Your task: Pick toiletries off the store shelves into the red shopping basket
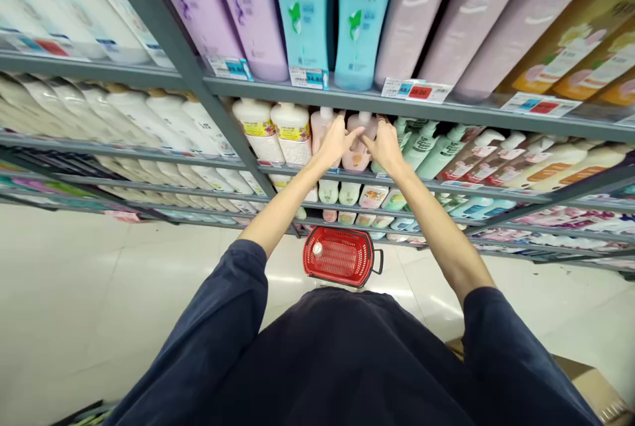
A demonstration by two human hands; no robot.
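Observation:
A pink pump bottle (356, 160) stands upright on the second shelf, between my two hands. My left hand (338, 139) is at its left side, with fingers reaching up into the gap and the thumb stretched across its front. From the other side, my right hand (387, 147) grips it, its thumb pointing towards the left thumb. Another pink pump bottle (320, 127) is just left, partly covered by my left hand. Green pump bottles (424, 145) stand to the right of my right hand. Some fingertips are hidden among the bottles.
Above my hands runs a shelf edge (307, 90) with price tags and tall bottles. White bottles with yellow labels (292, 131) stand left on the same shelf. A red shopping basket (338, 257) holding a small white item sits on the floor below. Cardboard boxes (595, 389) lie behind right.

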